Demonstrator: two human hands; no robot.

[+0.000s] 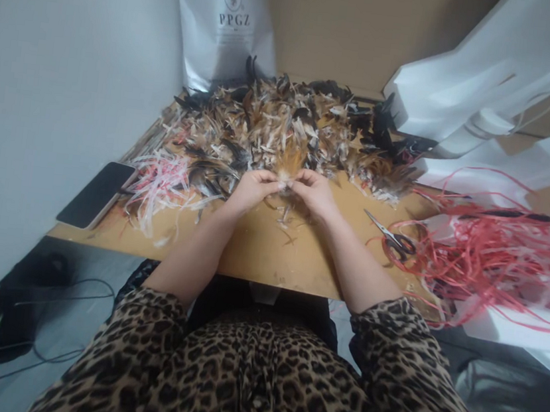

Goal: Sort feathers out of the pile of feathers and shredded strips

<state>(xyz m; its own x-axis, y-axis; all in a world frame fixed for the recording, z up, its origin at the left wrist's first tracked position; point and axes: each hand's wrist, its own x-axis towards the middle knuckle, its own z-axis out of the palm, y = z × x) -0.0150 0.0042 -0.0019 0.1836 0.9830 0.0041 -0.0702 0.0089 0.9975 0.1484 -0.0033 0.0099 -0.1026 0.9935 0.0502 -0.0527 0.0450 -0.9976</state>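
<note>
Between my two hands, over the front of the table, is a small golden-brown feather bunch [289, 161] with a fluffy white base. My left hand [253, 188] pinches that base from the left side. From the right, the fingertips of my right hand [315, 194] close on it too, almost meeting the left ones. Behind them spreads a large heap of feathers [275, 119] in brown, black and white. A few loose wisps lie on the tabletop [269, 252] beneath my hands.
Scissors [394, 237] lie right of my hands, beside a tangle of red and pale plastic strips [493, 259]. On the left are short pink and white strips [160, 185] and a phone [96, 196] at the table edge. A silvery bag [224, 46] stands behind the heap.
</note>
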